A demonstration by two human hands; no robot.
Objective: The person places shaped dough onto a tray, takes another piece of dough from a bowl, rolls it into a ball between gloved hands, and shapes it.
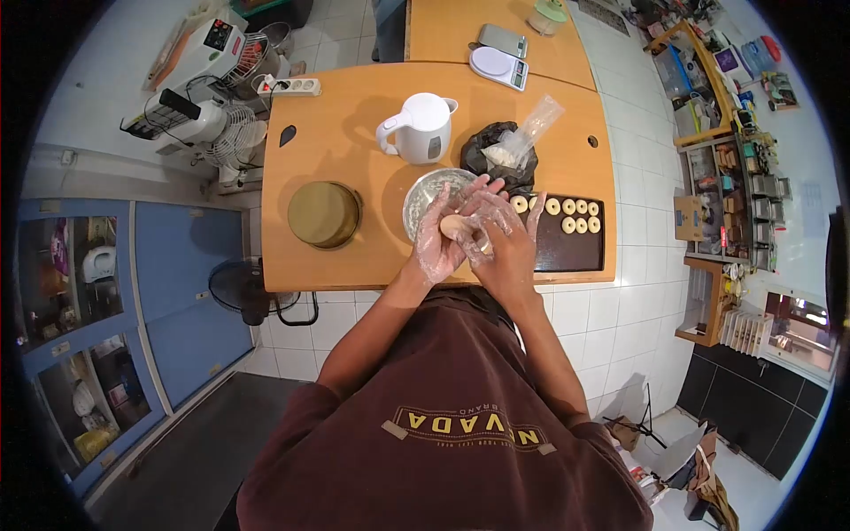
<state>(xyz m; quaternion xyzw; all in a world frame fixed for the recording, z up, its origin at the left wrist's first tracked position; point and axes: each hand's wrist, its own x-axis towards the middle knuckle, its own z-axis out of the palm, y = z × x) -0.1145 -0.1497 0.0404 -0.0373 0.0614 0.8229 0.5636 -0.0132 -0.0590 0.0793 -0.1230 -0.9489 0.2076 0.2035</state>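
Observation:
Both floury hands meet above the near side of a metal bowl (434,181) dusted with flour. On my left hand (432,246) rests a small, pale, rounded piece of dough (454,227), against the palm and fingers. My right hand (506,243) reaches across to the same dough with its thumb and nearer fingers, while another finger sticks out toward the tray. To the right, a dark baking tray (567,252) carries several dough rings (568,225). The hands hide part of the bowl and the tray's left side.
Behind the bowl stand a white electric kettle (425,128) and a black plastic bag (482,155) with a clear bag of white contents (509,152). A round tan container (320,215) sits at left. Farther back are a kitchen scale (498,66) and a power strip (292,87).

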